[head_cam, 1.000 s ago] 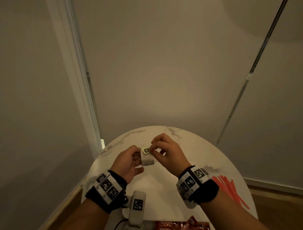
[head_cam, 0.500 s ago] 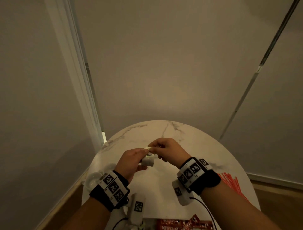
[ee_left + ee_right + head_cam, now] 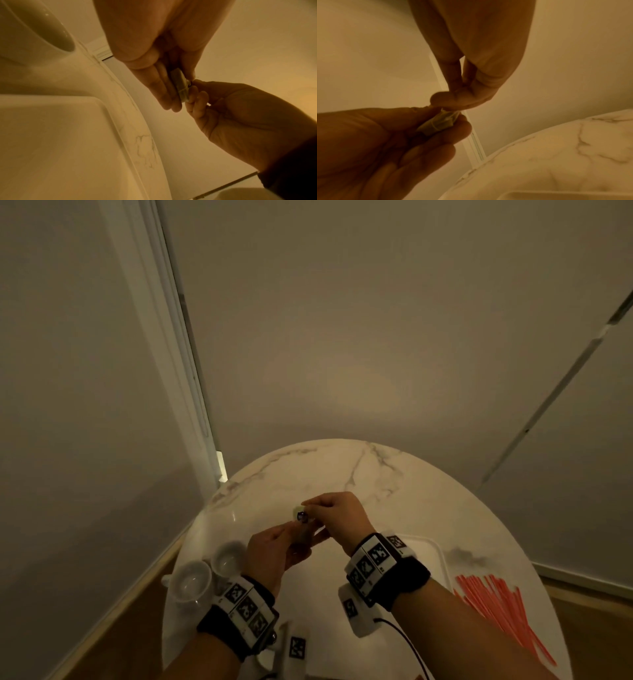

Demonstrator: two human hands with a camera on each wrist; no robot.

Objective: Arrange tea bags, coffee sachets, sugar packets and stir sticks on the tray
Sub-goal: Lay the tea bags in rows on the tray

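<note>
Stir sticks (image 3: 503,607): red, near right on table (image 3: 342,470), partly cut off.
Tray (image 3: 435,549): white, mostly hidden under wrists.
Left hand (image 3: 270,553): fingers curled round tea bag (image 3: 303,534), held above the table.
Right hand (image 3: 339,515): pinches its tag (image 3: 300,515); print unreadable.
Cups (image 3: 205,570): left edge.

Left hand (image 3: 270,553) and right hand (image 3: 337,518) meet at centre, fingers (image 3: 164,86) curled in pinch grips; both wrists raised.
</note>
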